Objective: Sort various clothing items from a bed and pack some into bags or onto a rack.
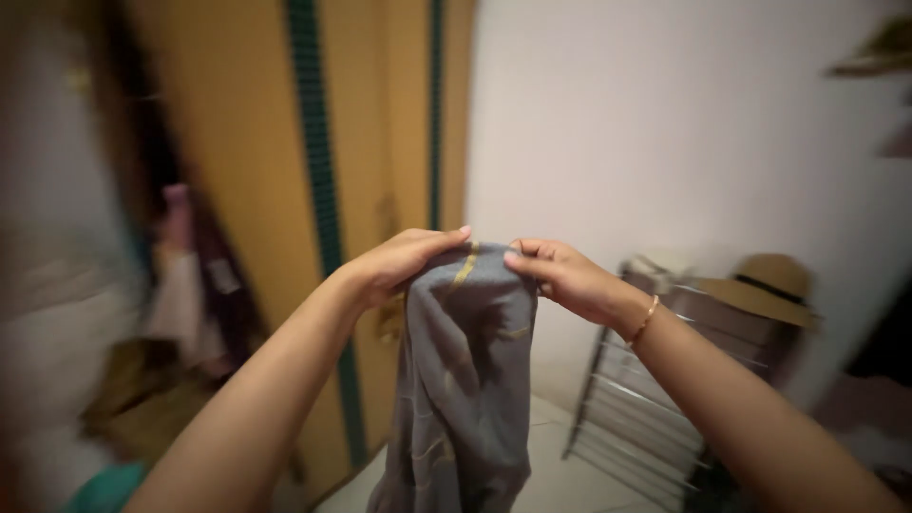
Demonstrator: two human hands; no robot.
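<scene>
A grey cloth with thin gold lines (467,380) hangs down in front of me from its top edge. My left hand (404,261) pinches that edge on the left. My right hand (568,278), with a thin gold bangle at the wrist, pinches it on the right. The two hands are close together, held up at chest height. The cloth's lower end runs out of the bottom of the view.
A yellow wardrobe door with green stripes (323,190) stands behind the hands. Blurred clothes (185,275) hang at the left. A metal rack (646,399) with a straw hat (769,285) on top stands by the white wall at the right.
</scene>
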